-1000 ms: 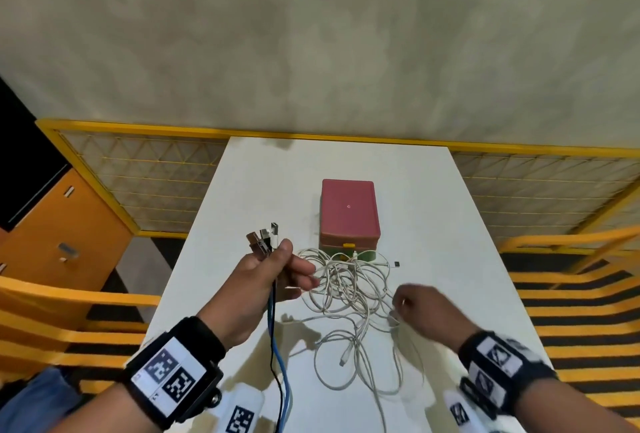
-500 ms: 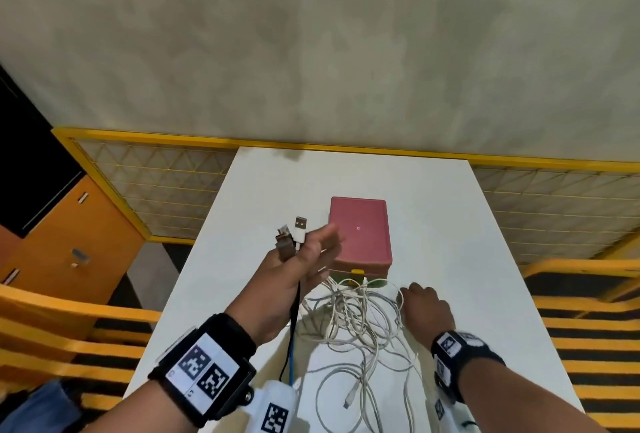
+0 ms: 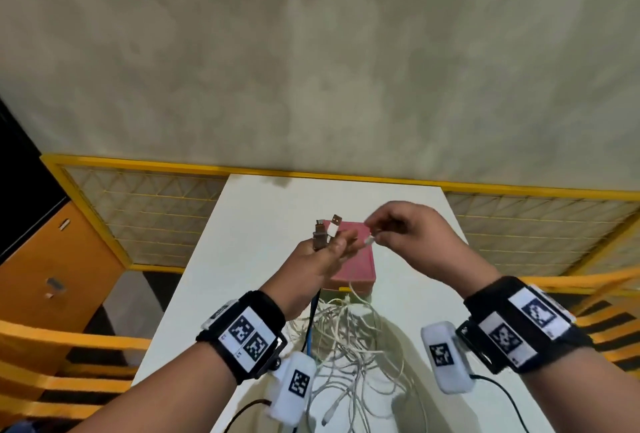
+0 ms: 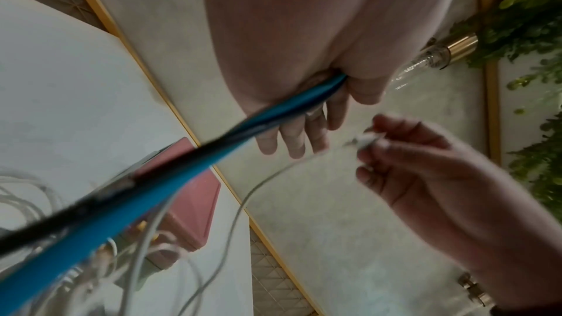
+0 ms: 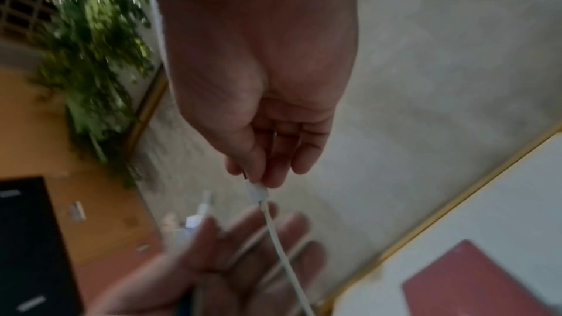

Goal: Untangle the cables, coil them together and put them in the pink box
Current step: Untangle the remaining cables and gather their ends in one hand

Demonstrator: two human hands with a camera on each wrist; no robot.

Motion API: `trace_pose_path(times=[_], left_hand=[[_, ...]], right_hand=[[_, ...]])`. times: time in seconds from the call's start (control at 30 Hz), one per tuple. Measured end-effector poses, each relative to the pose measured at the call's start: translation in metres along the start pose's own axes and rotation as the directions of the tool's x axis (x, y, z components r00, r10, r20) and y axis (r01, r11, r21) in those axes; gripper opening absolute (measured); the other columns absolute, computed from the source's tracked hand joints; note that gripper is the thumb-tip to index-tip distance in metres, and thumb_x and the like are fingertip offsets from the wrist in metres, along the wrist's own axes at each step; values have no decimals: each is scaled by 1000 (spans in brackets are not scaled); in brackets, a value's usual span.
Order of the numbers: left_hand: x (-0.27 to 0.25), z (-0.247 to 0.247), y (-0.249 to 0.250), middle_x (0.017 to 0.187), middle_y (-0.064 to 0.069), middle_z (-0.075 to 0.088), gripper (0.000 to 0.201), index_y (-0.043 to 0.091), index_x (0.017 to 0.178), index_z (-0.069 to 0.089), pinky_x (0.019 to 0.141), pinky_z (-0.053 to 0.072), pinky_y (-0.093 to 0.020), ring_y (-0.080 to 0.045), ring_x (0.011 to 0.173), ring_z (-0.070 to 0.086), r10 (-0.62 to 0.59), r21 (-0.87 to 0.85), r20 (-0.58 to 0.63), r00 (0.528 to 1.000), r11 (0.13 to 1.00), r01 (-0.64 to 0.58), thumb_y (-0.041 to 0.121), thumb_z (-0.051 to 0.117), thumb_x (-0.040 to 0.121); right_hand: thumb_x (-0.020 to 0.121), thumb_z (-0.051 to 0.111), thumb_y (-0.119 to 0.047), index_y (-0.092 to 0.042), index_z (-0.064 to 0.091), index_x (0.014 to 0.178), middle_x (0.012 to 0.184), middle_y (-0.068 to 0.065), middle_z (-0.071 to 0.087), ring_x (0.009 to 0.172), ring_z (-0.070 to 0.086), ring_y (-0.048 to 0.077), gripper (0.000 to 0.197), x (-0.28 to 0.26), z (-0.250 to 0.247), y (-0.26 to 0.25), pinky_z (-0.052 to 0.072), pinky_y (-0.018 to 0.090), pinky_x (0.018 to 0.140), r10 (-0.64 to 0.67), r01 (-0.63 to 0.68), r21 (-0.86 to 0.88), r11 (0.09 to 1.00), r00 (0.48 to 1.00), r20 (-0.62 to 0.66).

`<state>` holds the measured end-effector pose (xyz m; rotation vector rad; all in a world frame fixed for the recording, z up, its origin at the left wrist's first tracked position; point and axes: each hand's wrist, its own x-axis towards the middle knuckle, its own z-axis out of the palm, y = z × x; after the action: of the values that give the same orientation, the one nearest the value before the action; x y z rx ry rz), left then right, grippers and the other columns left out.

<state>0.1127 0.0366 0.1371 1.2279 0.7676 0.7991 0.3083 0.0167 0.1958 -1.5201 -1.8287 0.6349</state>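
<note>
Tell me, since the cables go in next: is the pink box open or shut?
Shut: the pink box lies with its lid flat on top.

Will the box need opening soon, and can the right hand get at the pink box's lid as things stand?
Probably not yet: the right hand pinches a white cable plug above the closed pink box, and the left hand holds other plugs.

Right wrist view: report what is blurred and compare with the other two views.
Right wrist: plant smeared, left hand soft, white connector fairly clear. Left wrist: blue cable near the lens badly blurred, right hand soft. Head: mostly sharp, lines bowed by the wide angle.
</note>
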Motion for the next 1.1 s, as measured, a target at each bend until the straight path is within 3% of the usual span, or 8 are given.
trace_pose_path(times=[0.3, 0.47, 0.57, 0.67, 0.73, 0.8, 0.97, 1.1], left_hand=[[-18, 9, 15, 117, -17, 73, 50, 1, 122, 65, 93, 57, -31, -27, 113, 69, 24, -141, 99, 995, 990, -10, 38, 41, 99], [-25, 10, 14, 71, -8, 70, 31, 12, 83, 70, 68, 61, -36, -20, 63, 70, 26, -120, 88, 996, 993, -16, 32, 51, 95], [-25, 3, 10, 50, 0, 47, 31, 6, 86, 66, 58, 59, -33, -13, 41, 48, 44, -61, -39, 998, 997, -46, 27, 49, 102], [-26, -9, 9, 46, 1, 39, 38, 5, 79, 62, 52, 53, -30, -13, 39, 40, 43, -107, -192, 981, 992, -64, 31, 49, 103], [-29, -12, 9, 45, -1, 39, 44, 6, 72, 57, 50, 51, -30, -15, 39, 41, 18, -179, -258, 966, 982, -66, 37, 50, 101], [-35, -10, 7, 45, -3, 39, 47, 6, 68, 54, 50, 49, -31, -18, 39, 42, 7, -225, -271, 962, 972, -71, 40, 49, 100], [-64, -3, -7, 45, -2, 36, 49, 8, 65, 55, 43, 39, -25, -17, 39, 34, -81, -187, -175, 981, 981, 48, 39, 47, 102], [-101, -14, -38, 46, -2, 35, 46, 11, 64, 57, 42, 31, -24, -15, 38, 30, -210, -60, -69, 975, 977, 206, 38, 49, 102]], right_hand=[[81, 61, 11, -9, 72, 82, 84, 9, 74, 68, 62, 5, 23, 6, 16, -58, 50, 16, 57, 20, -17, 215, 977, 1000, -12], [80, 62, 10, -15, 69, 82, 82, 6, 73, 66, 65, 9, 26, -3, 35, -57, 49, 21, 55, 51, -10, 373, 928, 994, -100], [86, 65, 1, -13, 63, 82, 72, 7, 66, 61, 61, 18, 15, -24, 47, -40, 51, 30, 53, 236, -77, 521, 850, 940, -246], [96, 59, -27, -7, 62, 84, 71, 11, 63, 55, 54, 20, 24, -53, 74, -13, 45, 28, 50, 490, -466, 632, 619, 858, 153], [98, 48, -48, -7, 63, 91, 73, 9, 64, 54, 56, 16, 45, -71, 100, 0, 43, 24, 48, 540, -731, 533, 427, 679, 497], [96, 45, -57, -7, 65, 93, 72, 8, 67, 51, 56, 14, 53, -78, 123, 6, 41, 22, 45, 539, -823, 487, 291, 562, 628], [93, 55, -49, -14, 62, 86, 61, -1, 47, 38, 38, 7, 37, -54, 141, 16, 27, 16, 37, 573, -753, 645, 132, 589, 570], [97, 51, -36, -15, 58, 69, 54, 0, 58, 41, 51, 11, 36, -36, 124, 15, 40, 19, 46, 594, -655, 756, 4, 609, 525]])
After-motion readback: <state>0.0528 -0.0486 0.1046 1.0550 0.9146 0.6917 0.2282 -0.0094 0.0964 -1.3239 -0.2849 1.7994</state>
